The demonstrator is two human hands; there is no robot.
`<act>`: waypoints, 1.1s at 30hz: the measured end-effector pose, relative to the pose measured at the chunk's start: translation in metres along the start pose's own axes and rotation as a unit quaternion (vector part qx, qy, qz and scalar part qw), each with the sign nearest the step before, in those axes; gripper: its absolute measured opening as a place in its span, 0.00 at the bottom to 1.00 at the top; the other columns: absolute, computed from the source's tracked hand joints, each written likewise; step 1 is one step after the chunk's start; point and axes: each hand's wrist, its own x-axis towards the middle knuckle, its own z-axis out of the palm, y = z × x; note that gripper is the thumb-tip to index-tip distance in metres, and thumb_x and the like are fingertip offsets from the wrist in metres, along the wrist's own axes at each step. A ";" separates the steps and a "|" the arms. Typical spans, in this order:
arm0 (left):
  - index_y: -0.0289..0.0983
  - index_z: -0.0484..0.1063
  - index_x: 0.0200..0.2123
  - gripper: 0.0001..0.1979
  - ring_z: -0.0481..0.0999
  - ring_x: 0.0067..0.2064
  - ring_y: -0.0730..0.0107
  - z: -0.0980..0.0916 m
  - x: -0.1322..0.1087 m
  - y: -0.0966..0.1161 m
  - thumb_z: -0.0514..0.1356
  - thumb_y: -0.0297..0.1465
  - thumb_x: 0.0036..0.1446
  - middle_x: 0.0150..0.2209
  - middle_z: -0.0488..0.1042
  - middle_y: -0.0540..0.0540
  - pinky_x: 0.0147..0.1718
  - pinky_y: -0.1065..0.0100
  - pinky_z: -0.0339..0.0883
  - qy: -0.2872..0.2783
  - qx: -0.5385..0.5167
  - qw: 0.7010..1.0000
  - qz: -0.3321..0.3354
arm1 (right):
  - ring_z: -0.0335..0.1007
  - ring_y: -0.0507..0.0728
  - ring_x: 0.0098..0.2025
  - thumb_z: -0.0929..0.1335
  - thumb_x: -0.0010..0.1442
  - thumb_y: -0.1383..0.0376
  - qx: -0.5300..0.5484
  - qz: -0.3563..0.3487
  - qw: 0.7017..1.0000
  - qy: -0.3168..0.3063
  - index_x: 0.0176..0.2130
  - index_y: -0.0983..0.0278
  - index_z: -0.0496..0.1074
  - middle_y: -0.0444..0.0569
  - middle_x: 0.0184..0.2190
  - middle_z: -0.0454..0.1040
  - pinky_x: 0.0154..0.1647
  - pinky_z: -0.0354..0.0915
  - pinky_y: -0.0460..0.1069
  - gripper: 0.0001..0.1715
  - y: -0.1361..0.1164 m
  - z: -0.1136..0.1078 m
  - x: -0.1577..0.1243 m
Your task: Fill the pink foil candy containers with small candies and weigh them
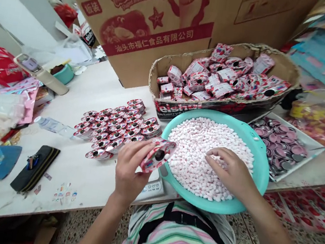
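My left hand (131,170) is closed around a small red-and-pink printed candy container (157,156), tilted so that its dark round opening faces me. One white candy shows beside that opening. The hand is just left of a turquoise basin (263,153) heaped with small white candies (196,143). Over the candies, my right hand (231,171) has its thumb and fingers curved but apart, and its underside is hidden. Rows of similar containers (117,125) stand on the table to the left, dark openings upward. Below my left hand lies a white device with buttons (151,187), partly covered.
A cut-down cardboard box (180,106) piled with wrapped containers stands behind the basin, before a large carton (160,56). At right is a tray of pink and silver round caps (281,142). A bottle (53,126), black pouch (35,168) and tumbler (47,78) lie left.
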 end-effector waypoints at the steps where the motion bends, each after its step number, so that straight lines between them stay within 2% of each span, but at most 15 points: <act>1: 0.46 0.68 0.53 0.22 0.72 0.51 0.59 0.005 0.005 0.001 0.61 0.29 0.55 0.48 0.75 0.45 0.52 0.56 0.62 -0.020 0.015 0.999 0.023 | 0.69 0.58 0.45 0.63 0.62 0.58 0.004 -0.003 1.000 0.006 0.36 0.58 0.70 0.47 0.39 0.74 0.47 0.62 0.54 0.09 -0.002 -0.001 0.000; 4: 0.47 0.69 0.53 0.20 0.72 0.51 0.59 0.020 0.015 0.000 0.59 0.28 0.56 0.49 0.75 0.46 0.54 0.56 0.60 -0.059 0.035 0.996 0.060 | 0.69 0.59 0.45 0.63 0.62 0.59 0.014 -0.010 1.000 0.021 0.36 0.59 0.70 0.48 0.39 0.74 0.47 0.62 0.54 0.08 -0.003 -0.004 -0.001; 7: 0.46 0.70 0.52 0.19 0.72 0.50 0.59 0.031 0.019 -0.002 0.59 0.30 0.56 0.49 0.75 0.46 0.52 0.57 0.60 -0.046 0.021 0.998 0.041 | 0.69 0.59 0.45 0.63 0.62 0.60 0.013 -0.003 1.000 0.028 0.36 0.59 0.70 0.48 0.38 0.74 0.46 0.63 0.54 0.07 0.001 -0.006 -0.003; 13: 0.46 0.69 0.52 0.19 0.72 0.50 0.59 0.035 0.015 0.002 0.59 0.29 0.56 0.49 0.75 0.46 0.52 0.57 0.59 -0.055 0.017 0.998 0.030 | 0.70 0.57 0.42 0.64 0.62 0.60 0.044 0.006 0.998 0.049 0.35 0.59 0.70 0.47 0.36 0.74 0.43 0.64 0.52 0.07 -0.003 -0.006 -0.005; 16: 0.45 0.69 0.52 0.20 0.71 0.50 0.59 0.036 0.012 0.008 0.59 0.28 0.56 0.48 0.75 0.46 0.52 0.56 0.59 -0.064 0.014 0.997 0.035 | 0.69 0.57 0.44 0.65 0.61 0.62 0.078 -0.047 0.993 0.073 0.39 0.59 0.71 0.47 0.38 0.73 0.47 0.64 0.52 0.06 -0.014 -0.002 -0.002; 19: 0.46 0.69 0.53 0.20 0.71 0.51 0.59 0.038 0.012 0.014 0.57 0.27 0.56 0.49 0.75 0.46 0.54 0.56 0.56 -0.086 0.030 0.994 0.059 | 0.68 0.57 0.47 0.65 0.62 0.64 0.086 -0.117 0.987 0.071 0.44 0.57 0.71 0.48 0.41 0.72 0.50 0.64 0.54 0.10 -0.025 0.002 0.002; 22: 0.47 0.70 0.53 0.20 0.72 0.51 0.60 0.040 0.014 0.017 0.55 0.26 0.58 0.49 0.75 0.46 0.55 0.56 0.54 -0.090 0.048 0.991 0.083 | 0.67 0.58 0.48 0.63 0.63 0.67 0.081 -0.142 0.984 0.073 0.47 0.55 0.71 0.49 0.43 0.71 0.51 0.64 0.55 0.14 -0.030 0.003 0.004; 27: 0.46 0.71 0.52 0.19 0.73 0.49 0.61 0.045 0.016 0.012 0.55 0.26 0.58 0.48 0.76 0.47 0.52 0.57 0.56 -0.066 0.048 0.995 0.060 | 0.68 0.59 0.47 0.61 0.63 0.65 0.076 -0.083 0.987 0.117 0.48 0.57 0.70 0.50 0.43 0.72 0.48 0.65 0.56 0.15 -0.024 0.001 0.003; 33: 0.47 0.71 0.51 0.19 0.73 0.48 0.61 0.050 0.017 0.005 0.56 0.26 0.58 0.48 0.77 0.47 0.52 0.57 0.54 -0.038 0.055 0.996 0.051 | 0.69 0.58 0.45 0.61 0.63 0.64 0.071 -0.043 0.991 0.109 0.47 0.58 0.69 0.50 0.43 0.72 0.44 0.67 0.53 0.13 -0.017 0.000 -0.001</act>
